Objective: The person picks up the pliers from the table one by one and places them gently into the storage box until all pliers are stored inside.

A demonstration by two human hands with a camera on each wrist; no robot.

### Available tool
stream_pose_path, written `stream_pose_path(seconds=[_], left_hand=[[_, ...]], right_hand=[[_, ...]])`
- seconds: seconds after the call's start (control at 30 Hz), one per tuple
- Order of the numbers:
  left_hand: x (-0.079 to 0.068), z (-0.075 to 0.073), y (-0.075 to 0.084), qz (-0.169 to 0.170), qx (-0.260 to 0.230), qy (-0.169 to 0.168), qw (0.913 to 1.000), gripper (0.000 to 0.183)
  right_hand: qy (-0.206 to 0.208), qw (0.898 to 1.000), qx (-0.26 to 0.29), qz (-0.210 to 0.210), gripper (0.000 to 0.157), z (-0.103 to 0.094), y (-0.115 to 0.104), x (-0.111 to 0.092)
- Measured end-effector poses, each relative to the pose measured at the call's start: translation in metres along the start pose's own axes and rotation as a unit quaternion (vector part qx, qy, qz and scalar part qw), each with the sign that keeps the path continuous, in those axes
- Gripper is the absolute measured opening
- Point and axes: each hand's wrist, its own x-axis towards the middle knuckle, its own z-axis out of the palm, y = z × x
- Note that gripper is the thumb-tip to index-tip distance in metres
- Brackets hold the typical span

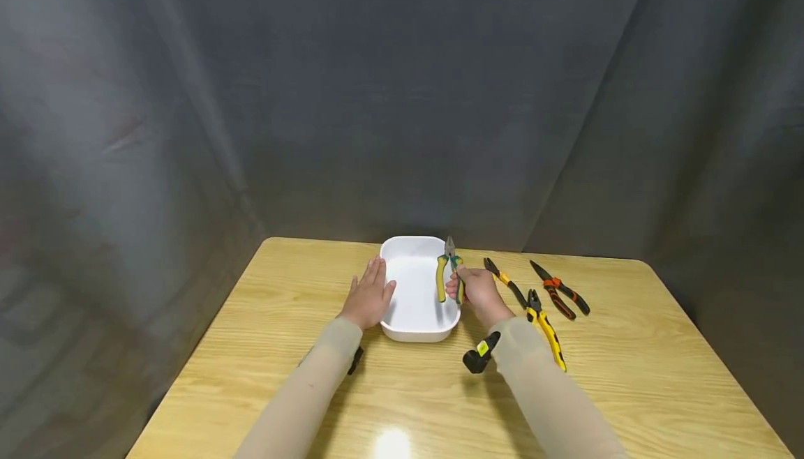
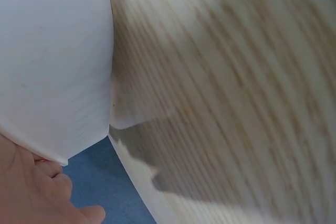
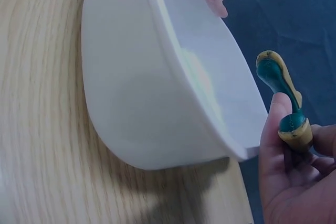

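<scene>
A white plastic basin (image 1: 414, 291) with rounded corners stands at the back middle of the wooden table. My left hand (image 1: 368, 295) rests on its left rim with the fingers straight; the left wrist view shows that hand (image 2: 37, 182) beside the basin's white wall (image 2: 52, 66). Over the basin's right side, my right hand (image 1: 475, 289) grips one handle of yellow-and-green pliers (image 1: 442, 277), whose metal nose points away from me and whose handles are spread. In the right wrist view, thumb and fingers pinch the pliers' handle (image 3: 296, 135) above the basin's rim (image 3: 184, 82).
Right of the basin lie black-and-yellow pliers (image 1: 516, 293), partly behind the right hand, and yellow pliers with black spots (image 1: 549, 337) by the right forearm. Orange-and-black long-nose pliers (image 1: 553, 283) lie farther right. A dark grey curtain (image 1: 402, 96) hangs behind the table.
</scene>
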Motion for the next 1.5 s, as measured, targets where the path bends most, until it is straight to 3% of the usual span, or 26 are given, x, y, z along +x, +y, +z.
stream_pose_path(seconds=[0.53, 0.93, 1.5], left_hand=[[0.0, -0.003, -0.003, -0.005, 0.003, -0.001, 1.0, 0.065], [-0.001, -0.004, -0.003, 0.001, -0.004, 0.007, 1.0, 0.063], [-0.001, -0.001, -0.005, 0.002, -0.016, 0.013, 0.9998, 0.062]], right_hand=[[0.01, 1.0, 0.007, 0.017, 0.036, 0.023, -0.007, -0.001], [-0.006, 0.999, 0.034, -0.023, 0.037, 0.037, -0.005, -0.005], [0.008, 1.0, -0.014, -0.014, 0.037, 0.055, -0.003, -0.009]])
